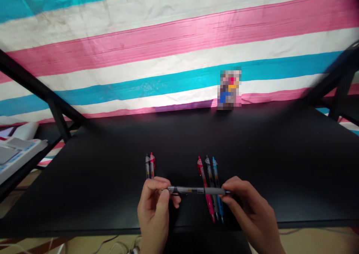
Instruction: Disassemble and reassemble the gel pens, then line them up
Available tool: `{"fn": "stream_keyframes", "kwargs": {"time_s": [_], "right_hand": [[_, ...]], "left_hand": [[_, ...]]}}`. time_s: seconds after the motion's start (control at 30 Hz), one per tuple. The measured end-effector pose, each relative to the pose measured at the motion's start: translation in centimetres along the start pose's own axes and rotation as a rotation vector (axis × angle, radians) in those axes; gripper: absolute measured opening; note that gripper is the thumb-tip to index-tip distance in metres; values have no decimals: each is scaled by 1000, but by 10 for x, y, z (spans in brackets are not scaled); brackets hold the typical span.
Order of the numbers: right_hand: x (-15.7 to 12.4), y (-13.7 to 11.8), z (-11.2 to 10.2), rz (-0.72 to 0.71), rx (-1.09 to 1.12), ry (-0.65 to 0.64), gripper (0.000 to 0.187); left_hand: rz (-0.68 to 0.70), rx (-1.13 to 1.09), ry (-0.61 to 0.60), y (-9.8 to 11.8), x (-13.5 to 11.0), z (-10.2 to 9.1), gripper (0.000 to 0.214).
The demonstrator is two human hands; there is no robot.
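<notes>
My left hand (154, 209) and my right hand (249, 209) hold a grey retractable pen (193, 190) level between them, one hand at each end. Its rubber grip lies toward my right hand. Beneath the pen's middle, three pens lie side by side on the black table (252, 153): a red pen (202, 173), a black pen (209, 171) and a blue pen (216, 173). Their lower parts pass under the held pen, close to my right hand. Just beyond my left hand stand the tips of a black pen (147, 166) and a red pen (152, 165), their lower ends hidden by that hand.
A pixelated, blurred upright object (230, 89) stands at the table's far edge, before a striped cyan, white and pink sheet (179, 52). Black frame bars (33, 82) run along both sides. A white device (17, 156) sits at left. Cables lie on the floor below.
</notes>
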State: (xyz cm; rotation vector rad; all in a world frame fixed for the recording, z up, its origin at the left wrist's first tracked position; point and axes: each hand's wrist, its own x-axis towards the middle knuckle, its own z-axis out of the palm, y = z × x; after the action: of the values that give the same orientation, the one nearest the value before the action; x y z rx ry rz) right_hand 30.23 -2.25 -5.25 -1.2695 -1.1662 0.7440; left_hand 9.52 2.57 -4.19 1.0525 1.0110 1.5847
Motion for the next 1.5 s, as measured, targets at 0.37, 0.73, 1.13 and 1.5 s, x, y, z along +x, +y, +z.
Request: {"fn": "stream_keyframes", "kwargs": {"time_s": [0.37, 0.73, 1.13, 1.5], "right_hand": [[2, -4, -1, 50, -27, -111, 33], [3, -8, 0, 113, -51, -175, 46], [14, 17, -7, -2, 4, -206, 47], [18, 10, 0, -23, 109, -128, 48]], "left_hand": [[15, 65, 3, 6, -4, 9, 7], [157, 189, -7, 12, -9, 15, 4], [96, -6, 95, 9, -15, 32, 17], [-39, -100, 160, 27, 6, 49, 60]]}}
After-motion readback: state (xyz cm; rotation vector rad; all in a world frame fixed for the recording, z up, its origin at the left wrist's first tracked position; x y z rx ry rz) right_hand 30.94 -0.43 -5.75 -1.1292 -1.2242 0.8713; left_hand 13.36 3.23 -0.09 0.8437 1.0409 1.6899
